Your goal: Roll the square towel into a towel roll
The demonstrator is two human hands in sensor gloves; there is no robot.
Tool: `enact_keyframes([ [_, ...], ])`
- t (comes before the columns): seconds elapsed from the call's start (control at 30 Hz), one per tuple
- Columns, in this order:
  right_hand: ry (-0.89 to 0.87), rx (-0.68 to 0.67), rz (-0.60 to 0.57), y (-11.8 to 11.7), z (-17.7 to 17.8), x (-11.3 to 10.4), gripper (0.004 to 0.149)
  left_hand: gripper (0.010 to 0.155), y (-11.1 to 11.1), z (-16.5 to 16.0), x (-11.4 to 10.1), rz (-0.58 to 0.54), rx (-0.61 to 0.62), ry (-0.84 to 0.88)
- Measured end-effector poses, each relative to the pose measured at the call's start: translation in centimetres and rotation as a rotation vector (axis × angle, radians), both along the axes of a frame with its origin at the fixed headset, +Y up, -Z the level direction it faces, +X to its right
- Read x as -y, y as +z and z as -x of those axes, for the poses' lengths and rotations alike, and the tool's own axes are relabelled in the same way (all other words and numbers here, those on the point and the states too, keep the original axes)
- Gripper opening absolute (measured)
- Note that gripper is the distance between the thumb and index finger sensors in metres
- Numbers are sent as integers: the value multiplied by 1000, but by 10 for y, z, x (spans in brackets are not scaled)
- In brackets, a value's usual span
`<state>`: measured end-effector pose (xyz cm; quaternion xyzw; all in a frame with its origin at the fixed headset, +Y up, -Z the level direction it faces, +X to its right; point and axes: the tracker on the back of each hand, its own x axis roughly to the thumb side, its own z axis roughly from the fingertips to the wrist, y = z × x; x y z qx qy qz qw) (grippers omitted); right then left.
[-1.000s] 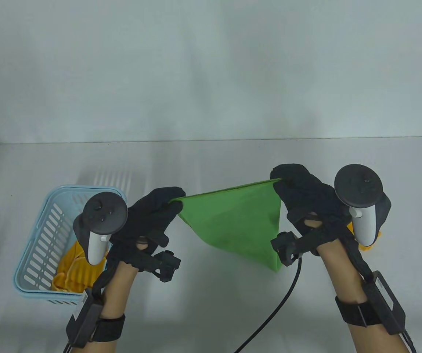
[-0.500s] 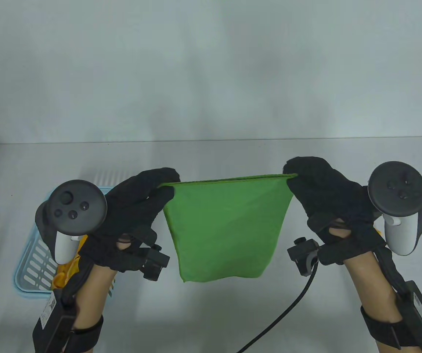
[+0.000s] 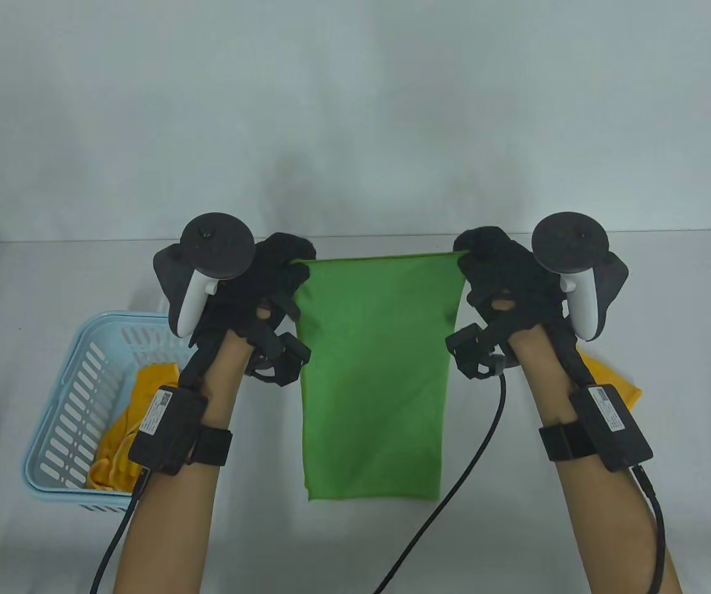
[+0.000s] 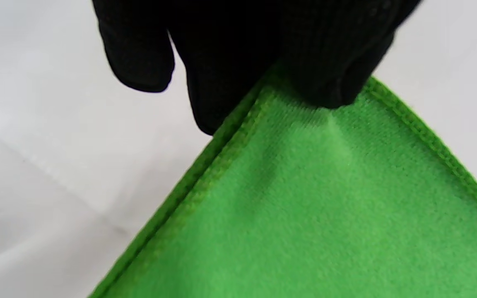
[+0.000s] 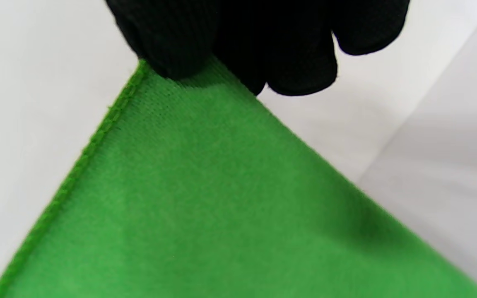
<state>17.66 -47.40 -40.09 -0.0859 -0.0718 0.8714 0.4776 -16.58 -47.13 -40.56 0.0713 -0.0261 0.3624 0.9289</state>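
Green towel (image 3: 372,371) (spread open), corners pinched by both hands

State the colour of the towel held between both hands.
Green towel, plain; clearest in the table view.

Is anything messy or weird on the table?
A little. A yellow cloth lies loose by the right arm, another is crumpled in the blue basket. The green towel looks flat.

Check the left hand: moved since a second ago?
Yes. The left hand went from beside the blue basket toward the table's far edge, gripping the green towel.
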Motion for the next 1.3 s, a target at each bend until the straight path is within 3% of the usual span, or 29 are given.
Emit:
enact_keyframes([
  [0.1, -24, 16, -85, 1, -5, -32, 37, 41, 2, -2, -29, -79, 18, 12],
  [0.2, 4, 26, -93, 2, -7, -39, 37, 41, 3, -7, -33, -63, 28, -62],
  [0.33, 90, 33, -16, -4, -6, 4, 37, 41, -1, -15, 10, 15, -1, -172],
  [0.5, 7, -23, 25, -2, -5, 65, 37, 41, 2, -14, 69, 100, 2, -154],
  [0.77, 3, -132, 170, 33, -9, 137, 38, 41, 37, -10, 142, 193, 106, -166],
  [1.03, 42, -240, 269, 83, -20, 189, 39, 42, 76, -17, 194, 305, 242, -227],
  [1.3, 94, -320, 374, 102, -20, 226, 39, 42, 91, -20, 230, 419, 348, -274],
])
